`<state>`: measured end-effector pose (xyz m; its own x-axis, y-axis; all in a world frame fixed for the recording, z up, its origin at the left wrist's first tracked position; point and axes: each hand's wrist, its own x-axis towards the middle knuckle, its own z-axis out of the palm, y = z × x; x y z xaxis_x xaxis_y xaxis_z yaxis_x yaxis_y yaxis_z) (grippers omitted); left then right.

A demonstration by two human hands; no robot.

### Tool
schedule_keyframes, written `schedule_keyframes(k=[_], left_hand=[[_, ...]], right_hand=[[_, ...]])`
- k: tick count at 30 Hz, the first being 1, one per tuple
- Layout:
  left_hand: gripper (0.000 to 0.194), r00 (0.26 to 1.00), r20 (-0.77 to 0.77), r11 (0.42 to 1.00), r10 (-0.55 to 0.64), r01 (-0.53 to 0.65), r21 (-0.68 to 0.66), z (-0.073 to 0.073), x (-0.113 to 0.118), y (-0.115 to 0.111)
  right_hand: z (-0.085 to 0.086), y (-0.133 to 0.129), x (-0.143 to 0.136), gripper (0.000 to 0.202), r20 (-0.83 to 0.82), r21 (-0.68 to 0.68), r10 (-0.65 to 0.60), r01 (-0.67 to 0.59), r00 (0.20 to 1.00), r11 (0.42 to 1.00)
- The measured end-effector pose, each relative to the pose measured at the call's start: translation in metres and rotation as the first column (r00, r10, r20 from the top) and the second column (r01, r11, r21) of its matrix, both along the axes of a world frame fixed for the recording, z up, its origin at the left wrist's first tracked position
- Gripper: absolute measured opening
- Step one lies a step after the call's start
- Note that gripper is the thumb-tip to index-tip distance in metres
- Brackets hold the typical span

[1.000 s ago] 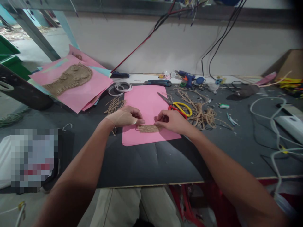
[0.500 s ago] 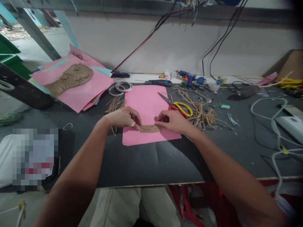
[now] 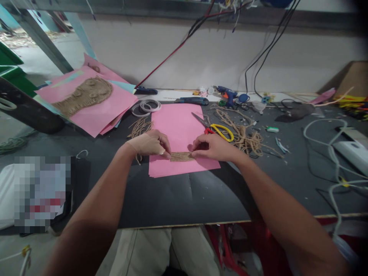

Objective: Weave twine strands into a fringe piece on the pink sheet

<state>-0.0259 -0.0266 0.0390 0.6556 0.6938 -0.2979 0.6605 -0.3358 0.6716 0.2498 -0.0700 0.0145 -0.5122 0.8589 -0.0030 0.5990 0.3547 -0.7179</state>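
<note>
A flat twine strip (image 3: 181,156) lies on the near half of the pink paper (image 3: 176,126), closer to the paper's near edge than to its far edge. Its long axis runs left to right, roughly in line with the front edge of the counter (image 3: 184,203), and its cords run the same way, with one end toward each hand. The left hand (image 3: 147,143) has its fingers closed on the strip's left end; the right hand (image 3: 215,147) has its fingers closed on the right end. Scissors (image 3: 214,128) lie across the paper's right edge, blades pointing to the far left, the handles just beyond the right hand. Loose twine (image 3: 247,140) is heaped right of the paper, and short cut cords (image 3: 140,127) lie by its left edge. Near its far left corner are grey rings (image 3: 146,107), and a box cutter (image 3: 192,101) rests along its far edge.
</note>
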Motion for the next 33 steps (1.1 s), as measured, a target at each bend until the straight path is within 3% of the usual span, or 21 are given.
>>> schedule_keyframes(k=[22,30,33], left_hand=[[0.012,0.998,-0.062,0.999,0.019,-0.016,0.036,0.002,-0.006,0.0],[0.014,0.997,-0.077,0.999,0.024,-0.021,0.038,0.004,-0.014,0.002],[0.011,0.999,-0.004,0.998,0.039,-0.038,0.047,0.004,-0.014,0.001]], right_hand=[[0.001,0.004,0.008,0.008,0.035,-0.003,0.067,-0.067,0.997,0.998],[0.006,0.003,0.012,0.012,0.032,0.035,0.099,-0.1,0.995,0.994],[0.002,0.005,0.012,0.015,0.063,0.121,0.103,-0.11,0.993,0.987]])
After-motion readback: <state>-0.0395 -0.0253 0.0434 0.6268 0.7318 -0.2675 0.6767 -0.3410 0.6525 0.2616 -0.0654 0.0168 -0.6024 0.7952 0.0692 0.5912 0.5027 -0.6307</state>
